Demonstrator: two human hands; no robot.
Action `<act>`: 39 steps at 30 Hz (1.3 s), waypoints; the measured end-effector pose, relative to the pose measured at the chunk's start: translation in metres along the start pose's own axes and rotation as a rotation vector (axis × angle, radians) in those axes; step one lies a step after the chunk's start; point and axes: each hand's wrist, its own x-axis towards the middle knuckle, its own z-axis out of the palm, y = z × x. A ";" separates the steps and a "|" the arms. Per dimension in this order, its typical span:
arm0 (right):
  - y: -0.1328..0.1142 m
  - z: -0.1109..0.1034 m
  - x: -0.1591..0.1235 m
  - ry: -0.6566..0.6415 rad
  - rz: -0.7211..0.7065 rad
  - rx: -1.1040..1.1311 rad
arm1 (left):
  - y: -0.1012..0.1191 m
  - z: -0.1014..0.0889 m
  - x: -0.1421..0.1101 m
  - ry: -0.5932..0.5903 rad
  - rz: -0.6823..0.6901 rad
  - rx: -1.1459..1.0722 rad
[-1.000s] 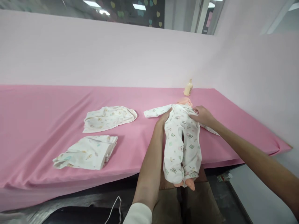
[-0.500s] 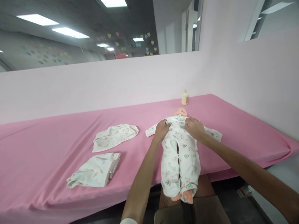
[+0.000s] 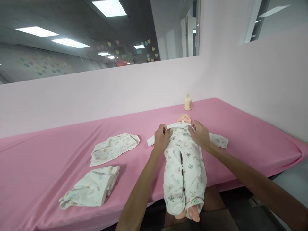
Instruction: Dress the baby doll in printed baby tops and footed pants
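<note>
A baby doll (image 3: 184, 118) lies on its back, its head toward the wall and its bare feet over the table's near edge. It wears a white printed top (image 3: 218, 140) with sleeves spread to both sides, and matching white trousers (image 3: 190, 160) drawn high up the chest. At the left end of the stretched waistband, my left hand (image 3: 161, 138) pinches the cloth. My right hand (image 3: 200, 134) grips the same band at its other end, below the doll's chin. Part of the top is hidden behind my hands and the trousers.
To the left lie a white printed baby cap or cloth (image 3: 115, 147) and a folded printed cloth (image 3: 93, 186). A cream pump bottle (image 3: 188, 103) stands behind the doll's head. Pink sheeting (image 3: 130, 179) covers the table, which meets walls at the back and right.
My left hand has shifted outward and lifted the waistband edge, which now stretches between both hands. My right hand stays near its place. The camera view has tilted slightly.
</note>
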 end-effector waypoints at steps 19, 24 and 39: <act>-0.056 0.026 0.009 -0.573 -0.548 -0.171 | 0.015 -0.011 -0.009 -0.048 0.142 -0.090; -0.069 0.027 0.018 -0.653 -0.410 -0.326 | 0.022 -0.014 -0.016 -0.063 0.125 -0.093; -0.068 0.024 0.016 -0.686 -0.354 -0.129 | -0.005 -0.033 -0.011 -0.284 -0.004 0.284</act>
